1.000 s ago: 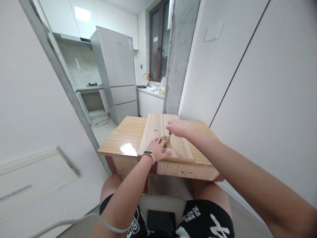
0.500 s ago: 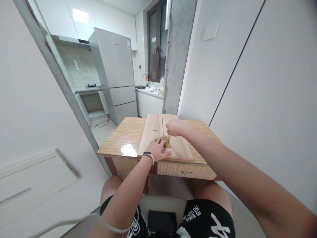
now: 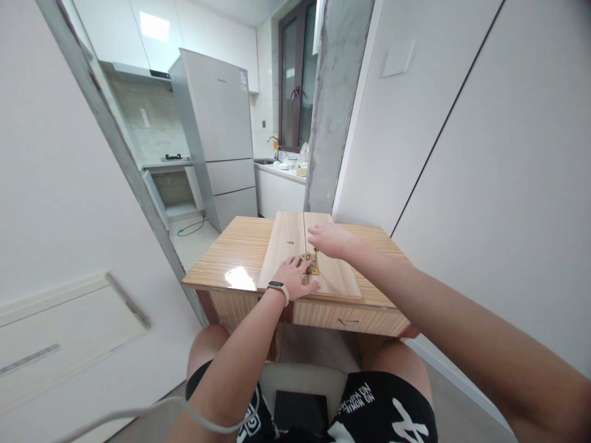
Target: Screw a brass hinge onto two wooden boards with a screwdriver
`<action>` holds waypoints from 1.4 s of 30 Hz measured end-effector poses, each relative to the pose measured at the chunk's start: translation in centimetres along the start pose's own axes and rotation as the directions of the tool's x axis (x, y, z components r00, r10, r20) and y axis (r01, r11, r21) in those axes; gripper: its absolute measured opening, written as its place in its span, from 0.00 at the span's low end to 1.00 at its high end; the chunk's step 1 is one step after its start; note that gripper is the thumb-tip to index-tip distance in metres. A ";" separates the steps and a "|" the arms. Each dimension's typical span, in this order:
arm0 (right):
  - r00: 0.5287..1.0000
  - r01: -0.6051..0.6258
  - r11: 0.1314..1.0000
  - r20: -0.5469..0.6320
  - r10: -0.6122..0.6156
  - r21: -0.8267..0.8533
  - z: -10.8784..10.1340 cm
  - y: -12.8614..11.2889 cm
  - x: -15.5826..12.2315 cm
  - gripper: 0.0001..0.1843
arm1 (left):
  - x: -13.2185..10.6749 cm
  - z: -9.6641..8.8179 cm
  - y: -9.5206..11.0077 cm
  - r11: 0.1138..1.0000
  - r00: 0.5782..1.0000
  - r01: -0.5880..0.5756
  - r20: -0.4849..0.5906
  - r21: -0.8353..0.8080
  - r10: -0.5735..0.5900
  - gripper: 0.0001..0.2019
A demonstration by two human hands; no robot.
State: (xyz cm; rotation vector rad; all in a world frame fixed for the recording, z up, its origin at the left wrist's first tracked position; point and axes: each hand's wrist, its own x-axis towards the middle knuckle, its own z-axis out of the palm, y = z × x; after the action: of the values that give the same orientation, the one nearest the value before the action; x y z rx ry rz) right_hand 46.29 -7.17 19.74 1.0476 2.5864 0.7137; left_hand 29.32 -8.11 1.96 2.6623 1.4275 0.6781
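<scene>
Two pale wooden boards [image 3: 281, 264] lie side by side on the desk, a dark seam between them. Across that seam sits a brass-coloured hinge [image 3: 314, 269], partly covered by fingers. My left hand [image 3: 294, 275] lies flat with fingers spread, its fingertips on the hinge and its palm on the boards. Over the far right part of the hinge hovers my right hand [image 3: 330, 239], palm down, fingers stretched out and loosened. Just below its fingers a small upright metal piece shows, too small to name. A small screw [image 3: 290, 242] rests on the left board.
The wood-grain desk [image 3: 221, 258] has a drawer with a handle [image 3: 348, 322] at its front. A grey cable [image 3: 184, 403] runs by my left forearm. Walls stand close on both sides. Beyond are a fridge [image 3: 221, 117] and a sink counter [image 3: 279, 187].
My right hand has gone from closed fingers at the small metal piece to stretched fingers above it. My left hand stays on the hinge. The view has shifted slightly.
</scene>
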 end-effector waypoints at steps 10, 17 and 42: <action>0.989 -0.109 0.990 0.109 0.100 0.085 0.4 0.3 1.1 0.16 | 0.0 0.1 0.0 1.000 1.000 -0.012 -0.010 0.005 0.012 0.41; 0.954 -0.249 0.960 0.201 0.221 0.129 -0.5 0.4 1.6 0.17 | 0.0 0.1 -0.1 1.000 1.000 0.002 0.010 -0.010 -0.002 0.43; 0.978 -0.162 0.976 0.156 0.139 0.144 -0.3 0.8 0.4 0.14 | -0.1 -0.1 0.0 1.000 1.000 0.002 0.009 -0.005 -0.002 0.42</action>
State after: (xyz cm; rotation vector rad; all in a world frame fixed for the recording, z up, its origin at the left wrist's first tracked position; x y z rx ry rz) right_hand 46.38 -6.50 20.44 1.3045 2.4891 0.4538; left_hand 29.28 -8.18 2.03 2.6563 1.4248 0.6674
